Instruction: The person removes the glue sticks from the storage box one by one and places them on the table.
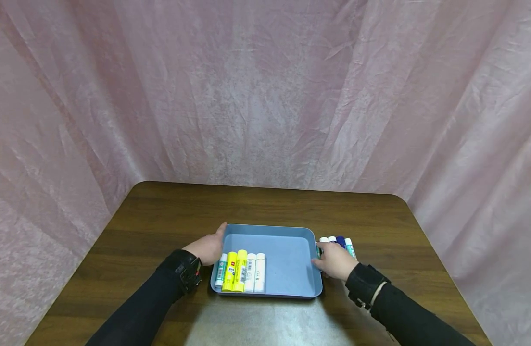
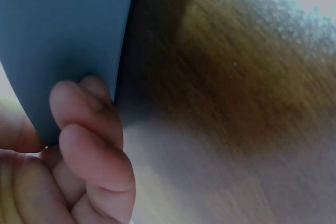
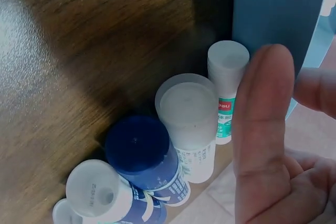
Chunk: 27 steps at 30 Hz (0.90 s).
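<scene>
A blue-grey tray (image 1: 291, 259) lies on the table between my hands. My left hand (image 1: 209, 248) grips its left side, thumb at the rim and the curled fingers (image 2: 94, 156) against the outer wall. On the opposite side, my right hand (image 1: 336, 261) pinches the wall, thumb over the rim and one finger along the outside. Inside the tray's left part, several glue sticks lie side by side: a green-and-white glue stick (image 1: 221, 271), two yellow ones (image 1: 240, 271) and two white ones (image 1: 259, 273).
Just outside the tray's right wall, by my right hand, is a row of several more glue sticks, among them a blue-capped one (image 3: 137, 145) and a green-labelled one (image 3: 226, 108). The wooden table (image 1: 170, 211) has rounded far corners, and a pink curtain (image 1: 248, 96) hangs behind it.
</scene>
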Motion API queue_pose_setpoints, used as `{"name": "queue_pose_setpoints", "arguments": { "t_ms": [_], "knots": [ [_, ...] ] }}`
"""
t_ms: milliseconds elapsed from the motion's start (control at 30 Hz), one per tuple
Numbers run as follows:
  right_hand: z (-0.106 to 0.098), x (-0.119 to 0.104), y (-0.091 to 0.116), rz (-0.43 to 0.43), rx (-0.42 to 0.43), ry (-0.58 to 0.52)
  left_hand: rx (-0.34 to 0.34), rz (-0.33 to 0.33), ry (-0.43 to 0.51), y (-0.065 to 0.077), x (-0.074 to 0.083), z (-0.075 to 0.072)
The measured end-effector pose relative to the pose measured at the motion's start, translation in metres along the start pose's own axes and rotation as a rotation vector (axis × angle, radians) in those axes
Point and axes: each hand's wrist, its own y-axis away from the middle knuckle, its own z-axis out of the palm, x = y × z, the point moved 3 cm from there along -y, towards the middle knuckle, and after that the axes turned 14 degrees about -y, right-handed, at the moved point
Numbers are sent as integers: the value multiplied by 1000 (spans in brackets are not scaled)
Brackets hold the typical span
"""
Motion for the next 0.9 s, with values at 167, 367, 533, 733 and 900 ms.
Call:
{"name": "queue_pose_setpoints", "arguments": {
  "t_ms": [167, 367, 533, 733, 900],
  "knots": [
    [2, 1, 1, 12, -9, -10, -2, 6, -5, 1, 0, 0],
    [5, 3, 2, 13, -10, -18, -4, 7, -2, 2, 0, 0],
    [5, 2, 3, 6, -4, -25, 1, 21, -25, -1, 0, 1],
    [6, 2, 3, 16, -2, -37, -9, 16, -22, -1, -1, 2],
    [7, 3, 3, 25, -1, -40, -3, 16, -9, 2, 1, -1]
  ]
}}
